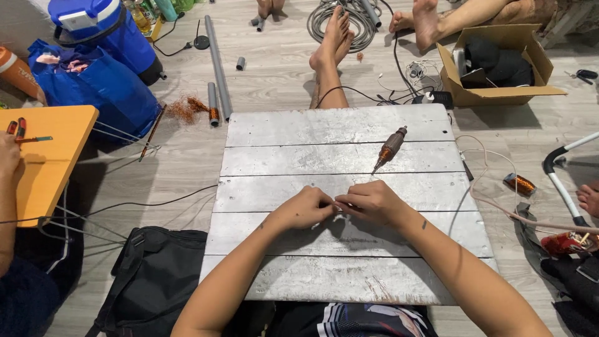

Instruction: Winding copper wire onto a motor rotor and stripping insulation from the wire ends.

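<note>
My left hand [304,208] and my right hand [372,201] meet fingertip to fingertip over the middle of a whitewashed plank board [281,131]. Both are pinched on something very small between them; it is too small to tell what it is. A motor armature [390,148] with copper windings and a steel shaft lies tilted on the board, a little beyond my right hand and apart from it.
Another person's bare legs and feet [331,47] stretch out beyond the board. A cardboard box [499,62] sits far right, a blue bag [100,84] and cooler far left. Grey pipes [217,56] and cables lie on the floor. An orange table [47,156] stands left, a black bag [153,281] near left.
</note>
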